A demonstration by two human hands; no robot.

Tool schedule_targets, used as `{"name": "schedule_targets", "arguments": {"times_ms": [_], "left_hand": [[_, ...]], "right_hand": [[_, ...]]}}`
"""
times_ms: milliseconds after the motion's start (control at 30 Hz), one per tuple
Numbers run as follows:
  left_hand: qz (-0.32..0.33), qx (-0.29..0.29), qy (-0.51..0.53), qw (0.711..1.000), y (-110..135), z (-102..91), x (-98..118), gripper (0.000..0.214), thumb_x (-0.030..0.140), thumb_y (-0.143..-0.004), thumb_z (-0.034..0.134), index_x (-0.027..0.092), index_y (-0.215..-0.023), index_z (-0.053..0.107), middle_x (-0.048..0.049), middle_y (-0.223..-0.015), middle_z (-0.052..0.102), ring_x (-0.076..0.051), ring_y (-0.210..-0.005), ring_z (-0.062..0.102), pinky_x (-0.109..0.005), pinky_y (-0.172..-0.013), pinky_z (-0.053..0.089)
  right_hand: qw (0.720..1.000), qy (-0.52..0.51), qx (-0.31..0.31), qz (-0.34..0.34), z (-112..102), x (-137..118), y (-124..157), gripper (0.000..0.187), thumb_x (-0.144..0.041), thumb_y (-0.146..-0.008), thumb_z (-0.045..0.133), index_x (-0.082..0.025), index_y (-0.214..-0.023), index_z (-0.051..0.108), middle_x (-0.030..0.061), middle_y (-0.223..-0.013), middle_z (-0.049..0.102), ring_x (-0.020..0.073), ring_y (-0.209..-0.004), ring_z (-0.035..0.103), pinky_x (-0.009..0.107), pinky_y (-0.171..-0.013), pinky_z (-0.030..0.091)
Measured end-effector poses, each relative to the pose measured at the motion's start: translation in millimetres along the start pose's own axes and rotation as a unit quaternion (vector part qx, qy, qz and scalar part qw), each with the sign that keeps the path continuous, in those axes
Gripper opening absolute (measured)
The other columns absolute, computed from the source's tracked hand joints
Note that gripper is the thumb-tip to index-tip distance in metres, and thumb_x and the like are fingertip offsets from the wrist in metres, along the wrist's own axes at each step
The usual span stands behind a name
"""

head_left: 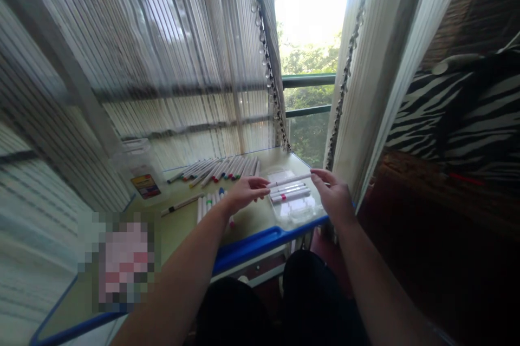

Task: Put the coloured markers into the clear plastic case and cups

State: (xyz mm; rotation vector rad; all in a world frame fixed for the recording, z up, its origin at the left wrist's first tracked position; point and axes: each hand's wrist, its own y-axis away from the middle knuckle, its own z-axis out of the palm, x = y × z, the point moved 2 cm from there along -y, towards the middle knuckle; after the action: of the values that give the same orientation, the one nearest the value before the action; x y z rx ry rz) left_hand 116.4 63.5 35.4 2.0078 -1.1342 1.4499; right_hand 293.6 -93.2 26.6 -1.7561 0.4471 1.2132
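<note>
A white marker (pixel 293 179) is held level between my two hands above a clear plastic case (pixel 303 215). My right hand (pixel 335 194) pinches its right end between thumb and fingers. At its left end, the thumb and fingers of my left hand (pixel 246 193) close on it. Below it, several white markers (pixel 290 195) lie side by side in the case, one with a pink band. Left of the case, partly hidden behind my left forearm, is another group of white markers (pixel 204 208) with coloured ends.
Many markers (pixel 233 167) fan out at the back of the blue-edged table (pixel 252 243). A clear container (pixel 142 170) with a label stands at the back left. Near it lies a pencil-like stick (pixel 182 204). A pinkish blurred item (pixel 124 259) is at left. String curtains (pixel 195 64) hang behind.
</note>
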Motion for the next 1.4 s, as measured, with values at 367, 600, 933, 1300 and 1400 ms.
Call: {"name": "schedule_targets", "arguments": {"times_ms": [367,600,933,1300,1400], "left_hand": [[0.050,0.009,-0.184,0.982,-4,10.2,-10,0.031,0.032,-0.067,0.070,0.010,-0.089,0.073,-0.0050,-0.069,0.066,-0.010,-0.059,0.052,-0.022,-0.055,0.040],[0.099,0.013,-0.257,0.961,-6,15.4,-14,0.026,0.031,-0.071,0.067,0.014,-0.090,0.073,-0.0040,-0.073,0.067,-0.009,-0.058,0.049,-0.020,-0.055,0.039],[0.101,-0.010,-0.262,0.960,-6,19.7,-14,0.027,0.037,-0.072,0.068,0.016,-0.087,0.073,-0.0035,-0.074,0.066,-0.011,-0.061,0.049,-0.022,-0.059,0.040],[0.102,-0.026,-0.280,0.954,-6,22.7,-11,0.023,0.033,-0.075,0.065,0.016,-0.087,0.075,-0.0046,-0.077,0.061,-0.010,-0.062,0.049,-0.023,-0.062,0.039],[0.101,-0.022,-0.273,0.956,-6,23.6,-11,0.021,0.031,-0.074,0.066,0.017,-0.087,0.074,-0.0040,-0.076,0.062,-0.010,-0.062,0.049,-0.022,-0.063,0.040]], "right_hand": [[0.995,0.039,-0.081,0.045,-9,47,-9,0.040,-0.046,-0.069,0.060,-0.014,-0.089,0.072,0.0089,-0.081,0.071,0.0189,-0.065,0.058,0.030,-0.058,0.044],[0.992,0.066,-0.099,0.033,-12,55,-13,0.035,-0.043,-0.069,0.059,-0.016,-0.087,0.072,0.0056,-0.074,0.069,0.0171,-0.062,0.055,0.028,-0.057,0.043],[0.981,0.127,-0.143,0.014,-16,51,-11,0.032,-0.040,-0.072,0.055,-0.016,-0.085,0.072,0.0008,-0.061,0.061,0.0144,-0.055,0.051,0.026,-0.053,0.039],[0.974,0.172,-0.147,-0.012,-16,52,-11,0.031,-0.040,-0.073,0.054,-0.018,-0.081,0.073,-0.0009,-0.054,0.057,0.0134,-0.050,0.046,0.027,-0.053,0.038],[0.974,0.176,-0.145,-0.018,-16,52,-12,0.028,-0.038,-0.072,0.055,-0.018,-0.081,0.073,-0.0004,-0.056,0.058,0.0137,-0.051,0.048,0.027,-0.054,0.039]]}}
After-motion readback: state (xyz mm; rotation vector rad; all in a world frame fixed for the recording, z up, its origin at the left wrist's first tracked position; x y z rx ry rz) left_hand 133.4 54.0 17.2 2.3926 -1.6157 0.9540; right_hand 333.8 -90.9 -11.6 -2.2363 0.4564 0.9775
